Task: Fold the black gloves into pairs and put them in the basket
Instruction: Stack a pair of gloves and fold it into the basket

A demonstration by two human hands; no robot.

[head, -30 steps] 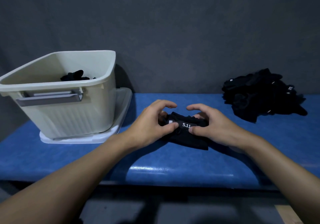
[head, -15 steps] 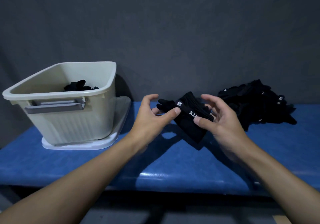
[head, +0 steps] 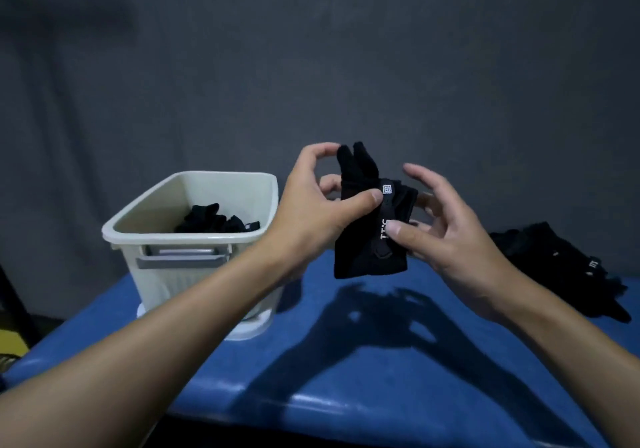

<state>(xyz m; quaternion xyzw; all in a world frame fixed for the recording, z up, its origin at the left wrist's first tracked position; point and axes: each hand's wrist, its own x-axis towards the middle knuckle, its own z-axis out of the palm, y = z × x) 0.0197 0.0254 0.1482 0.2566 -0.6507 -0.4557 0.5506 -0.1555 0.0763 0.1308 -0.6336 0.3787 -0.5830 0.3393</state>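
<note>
Mid-air, gloves [head: 366, 255] (thumb-pinched): left grip [head: 308, 219], right grip [head: 450, 240]

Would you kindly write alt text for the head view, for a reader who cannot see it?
A left hand and a right hand hold a folded pair of black gloves in the air above a blue table. A beige basket at the left holds other gloves; a loose glove pile lies at the right.

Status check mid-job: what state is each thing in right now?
glove pair: folded, held in the air over the table.
left hand: pinches the glove pair.
right hand: pinches the glove pair, index finger raised.
basket: upright on the table, black gloves inside.
glove pile: loose on the table, untouched.
</note>
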